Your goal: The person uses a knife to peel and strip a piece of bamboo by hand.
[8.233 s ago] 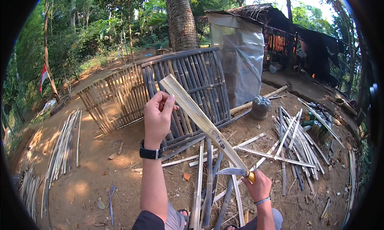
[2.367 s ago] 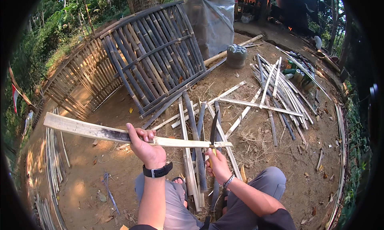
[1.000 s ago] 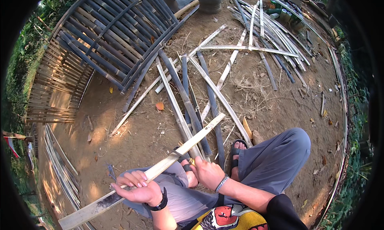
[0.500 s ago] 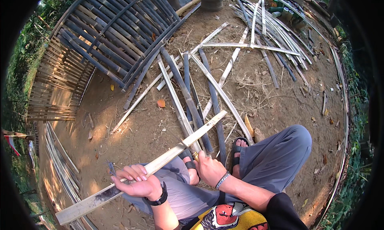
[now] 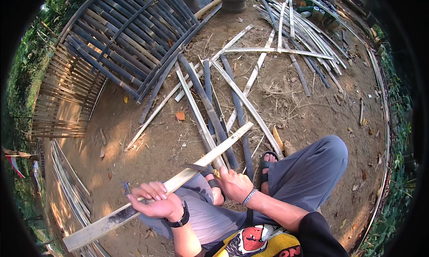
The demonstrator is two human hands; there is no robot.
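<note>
A long pale split-bamboo slat (image 5: 103, 225) slants across my lap, its far end up toward the right and its near end at the lower left. My left hand (image 5: 157, 201) is wrapped round it below the middle, thumb on the near side. In my right hand (image 5: 236, 185) is a knife (image 5: 196, 167), fingers closed on its yellowish handle. The dark blade points left and lies across the slat, above my left hand. How deep the edge sits in the bamboo cannot be made out.
Dark bamboo poles (image 5: 212, 109) and pale slats (image 5: 246, 98) lie just beyond my feet. A slatted bamboo frame (image 5: 129, 38) stands at the far left. More strips are piled at the far right (image 5: 313, 38) and along the left (image 5: 67, 185). Dry shavings litter the soil.
The knife blade has turned from nearly edge-on to showing its flat side, and has shifted slightly left along the slat. My left hand keeps its hold.
</note>
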